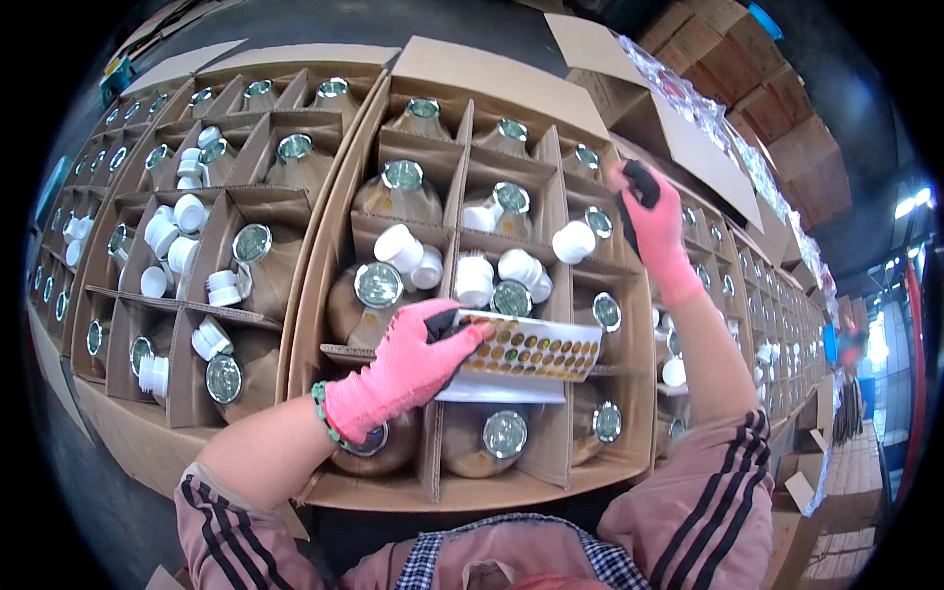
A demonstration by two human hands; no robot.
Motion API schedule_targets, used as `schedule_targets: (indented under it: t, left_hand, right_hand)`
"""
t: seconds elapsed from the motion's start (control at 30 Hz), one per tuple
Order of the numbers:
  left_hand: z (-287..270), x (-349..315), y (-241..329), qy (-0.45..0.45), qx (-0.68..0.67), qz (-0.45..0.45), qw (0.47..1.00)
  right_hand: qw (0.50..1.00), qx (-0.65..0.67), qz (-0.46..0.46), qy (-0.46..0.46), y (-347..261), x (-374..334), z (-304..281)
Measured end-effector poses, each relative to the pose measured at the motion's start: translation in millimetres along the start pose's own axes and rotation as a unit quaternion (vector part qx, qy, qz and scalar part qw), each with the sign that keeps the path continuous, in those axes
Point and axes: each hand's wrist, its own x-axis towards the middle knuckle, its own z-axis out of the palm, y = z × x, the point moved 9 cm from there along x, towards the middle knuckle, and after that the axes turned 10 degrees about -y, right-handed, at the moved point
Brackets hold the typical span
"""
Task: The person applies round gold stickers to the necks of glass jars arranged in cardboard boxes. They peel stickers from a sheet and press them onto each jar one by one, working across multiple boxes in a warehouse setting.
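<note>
My left hand [401, 366], in a pink glove with black fingertips, grips a sheet of round gold stickers [539, 351] by its left end. White backing hangs below the stickers, over the front part of an open carton [329, 433]. My right hand [661, 231], in a matching glove, is raised at the carton's far right side. Its fingers are pinched together; whether something tiny is between them is too small to tell. Close to it is a glass bottle [587, 159] with a silvery round top. White plastic caps [398, 248] lie among the bottles in the dividers.
Another divided carton [258, 118] of bottles and caps stands at the left, with more beyond it. A long row of cartons [777, 324] runs along the right. Raised cardboard flaps [501, 81] edge the far side. Brown boxes [757, 98] are stacked at the far right.
</note>
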Motion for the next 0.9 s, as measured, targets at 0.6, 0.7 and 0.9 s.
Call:
schedule_targets:
  t: [0.6,0.7,0.9]
  left_hand:
    - [9.4,-7.8,34.3,-0.046,-0.016,0.128,0.991]
    - [8.5,-6.1,34.1,-0.054,-0.027,0.151,0.987]
    - [9.7,-5.3,23.6,-0.063,-0.073,0.099,0.990]
  right_hand:
    - [0.954,-0.156,-0.060,-0.250,-135.1,-94.5,75.1]
    - [0.959,-0.155,-0.103,-0.216,-145.1,-95.1,71.3]
    - [0.956,-0.169,-0.154,-0.184,-150.4,-99.8,65.9]
